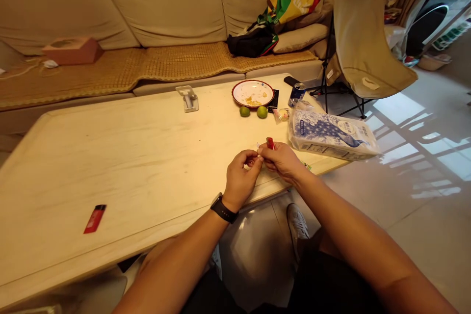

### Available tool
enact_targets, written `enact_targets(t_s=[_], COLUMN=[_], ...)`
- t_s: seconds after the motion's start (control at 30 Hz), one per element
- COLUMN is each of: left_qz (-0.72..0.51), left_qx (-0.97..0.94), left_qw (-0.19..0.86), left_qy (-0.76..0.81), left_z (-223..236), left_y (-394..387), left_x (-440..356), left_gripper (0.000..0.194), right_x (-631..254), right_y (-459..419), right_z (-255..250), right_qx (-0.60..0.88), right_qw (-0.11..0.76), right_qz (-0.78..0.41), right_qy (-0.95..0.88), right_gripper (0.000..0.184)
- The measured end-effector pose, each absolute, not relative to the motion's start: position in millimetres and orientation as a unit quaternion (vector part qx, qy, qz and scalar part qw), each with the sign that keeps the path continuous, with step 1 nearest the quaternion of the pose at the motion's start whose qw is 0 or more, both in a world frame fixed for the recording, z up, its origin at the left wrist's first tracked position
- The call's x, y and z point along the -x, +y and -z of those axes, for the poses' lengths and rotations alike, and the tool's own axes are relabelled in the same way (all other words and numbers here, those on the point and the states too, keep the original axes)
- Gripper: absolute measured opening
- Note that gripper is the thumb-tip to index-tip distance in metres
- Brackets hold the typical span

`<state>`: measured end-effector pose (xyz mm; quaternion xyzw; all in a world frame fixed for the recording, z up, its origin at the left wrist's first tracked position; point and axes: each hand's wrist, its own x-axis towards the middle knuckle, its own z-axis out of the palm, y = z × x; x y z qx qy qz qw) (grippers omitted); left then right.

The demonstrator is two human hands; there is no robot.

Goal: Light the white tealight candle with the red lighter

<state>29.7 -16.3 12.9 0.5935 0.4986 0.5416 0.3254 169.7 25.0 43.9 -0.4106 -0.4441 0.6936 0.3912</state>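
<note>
Over the near edge of the table, my two hands meet at the fingertips. My right hand (281, 159) is closed around a small red object (270, 143), which looks like part of a lighter; its lower part is hidden by the fingers. A tiny whitish piece (258, 146) shows at the right thumb and index fingertips, too small to name. My left hand (241, 176), with a black watch (223, 208) on its wrist, is closed in a pinch against the right fingertips. What it grips is hidden. Far to the left lies a red lighter (94, 219) with a black end.
A plate (253, 85) with food scraps, two green limes (245, 111), a blue can (297, 92) and a tissue pack (333, 132) occupy the table's right side. A small white stand (188, 98) is near its back edge. Behind are a sofa (176, 5) and folding chair (368, 39).
</note>
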Motion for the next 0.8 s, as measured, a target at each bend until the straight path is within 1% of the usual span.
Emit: enact_targets(t_s=[0.1, 0.27, 0.5, 0.6, 0.8], left_qz=[-0.531, -0.51, -0.534, -0.55, -0.597], left_qx=[-0.593, -0.606, -0.582, -0.555, -0.497], left_qw=[0.314, 0.288, 0.265, 0.263, 0.207], left_qy=[0.518, 0.538, 0.553, 0.566, 0.595], left_z=[-14, -16, -19, -26, -50], left_y=[-21, -27, -28, -28, -48], left_x=[-31, -30, -25, -13, 43], left_gripper=[0.015, 0.013, 0.014, 0.013, 0.015], right_x=[-167, -166, -161, -166, -188], right_y=[15, 11, 9, 10, 24], right_z=[-42, -37, -34, -36, -43], right_qx=[0.418, 0.426, 0.428, 0.432, 0.467], right_qw=[0.409, 0.409, 0.398, 0.407, 0.439], right_qz=[-0.686, -0.674, -0.654, -0.643, -0.596], right_qy=[-0.432, -0.443, -0.48, -0.485, -0.484], right_gripper=[0.029, 0.031, 0.026, 0.031, 0.034])
